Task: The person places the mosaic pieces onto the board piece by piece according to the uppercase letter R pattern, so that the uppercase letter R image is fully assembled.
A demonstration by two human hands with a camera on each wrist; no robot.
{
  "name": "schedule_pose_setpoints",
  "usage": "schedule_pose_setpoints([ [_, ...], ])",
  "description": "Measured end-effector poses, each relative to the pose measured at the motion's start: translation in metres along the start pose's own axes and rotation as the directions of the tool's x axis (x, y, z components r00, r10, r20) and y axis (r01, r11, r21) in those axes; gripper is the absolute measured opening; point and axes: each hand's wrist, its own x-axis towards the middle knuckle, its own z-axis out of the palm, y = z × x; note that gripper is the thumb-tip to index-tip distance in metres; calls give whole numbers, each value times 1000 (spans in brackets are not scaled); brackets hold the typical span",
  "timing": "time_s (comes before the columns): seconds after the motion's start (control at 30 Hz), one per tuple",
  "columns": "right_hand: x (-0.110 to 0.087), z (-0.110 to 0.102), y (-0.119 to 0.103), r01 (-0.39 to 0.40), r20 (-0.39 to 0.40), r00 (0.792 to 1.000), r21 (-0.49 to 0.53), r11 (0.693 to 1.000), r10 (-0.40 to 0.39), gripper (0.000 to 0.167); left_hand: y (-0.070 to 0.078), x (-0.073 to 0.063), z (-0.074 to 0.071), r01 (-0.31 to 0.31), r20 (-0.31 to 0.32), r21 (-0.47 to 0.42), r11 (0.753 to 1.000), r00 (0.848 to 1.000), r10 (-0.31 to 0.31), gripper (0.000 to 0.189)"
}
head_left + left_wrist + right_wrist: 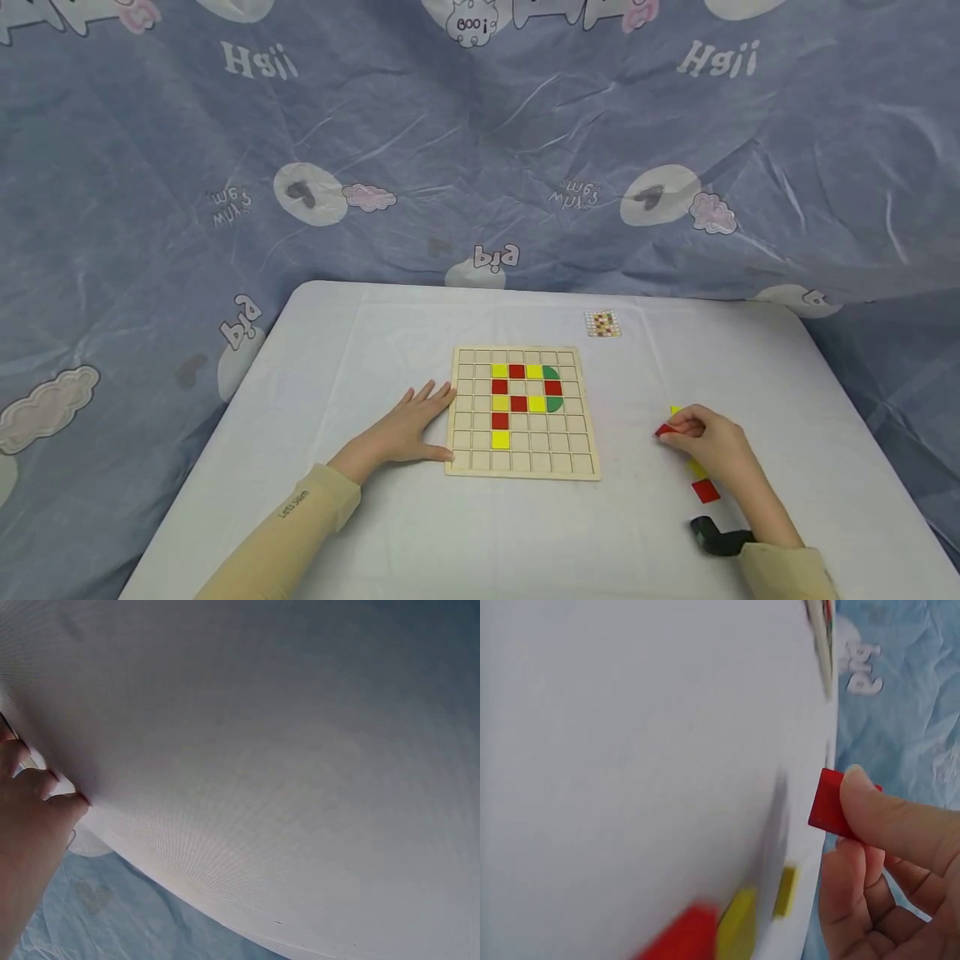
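My left hand (405, 429) lies spread at the left edge of a wooden grid board (465, 421), fingertips and thumb right at its rim. On the board, red and yellow square tiles and two green rounded corner tiles (555, 404) form a P-like shape. My right hand (716, 446) pinches a red square tile (829, 802) between thumb and fingers, to the right of the board. Below that hand, a column of yellow tiles (737, 926) and a red tile (706, 491) lies on the table, partly hidden by the hand.
A small printed pattern card (603, 324) lies behind the board on the white table (390, 525). Close to the right wrist is a black curved object (716, 537). A blue-grey patterned cloth (480, 150) hangs behind the table.
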Motion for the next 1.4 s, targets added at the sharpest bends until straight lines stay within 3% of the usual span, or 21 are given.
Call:
schedule_pose_setpoints([
  [0.13, -1, 20, -30, 79, 15, 997, 60, 995, -80, 22, 0, 0, 0, 1, -4, -7, 1000, 1000, -1, 108],
  [0.3, -6, 55, -69, 132, 111, 983, 152, 979, -149, 20, -1, 0, 4, 2, -2, -17, 1000, 1000, -2, 108],
  [0.57, -12, 100, -120, 212, 211, 939, 264, 941, -271, 18, -2, -1, 5, -1, 3, -16, 1000, 1000, 1, 109],
  [0.73, -13, 117, -143, 290, 218, 910, 267, 919, -351, 18, -2, -2, 2, -23, 1, -25, 999, 1000, 23, 108],
  [1.0, -14, 129, -157, 359, 203, 899, 165, 919, -388, 13, -1, -2, 0, -39, -6, -30, 999, 999, 38, 107],
  [1.27, -16, 133, -158, 392, 164, 902, 76, 917, -399, 7, -2, -1, -1, -44, -9, -26, 999, 999, 43, 107],
  [1.4, -17, 128, -154, 384, 148, 908, 87, 919, -393, 9, -2, -1, -1, -43, -11, -26, 999, 999, 43, 108],
])
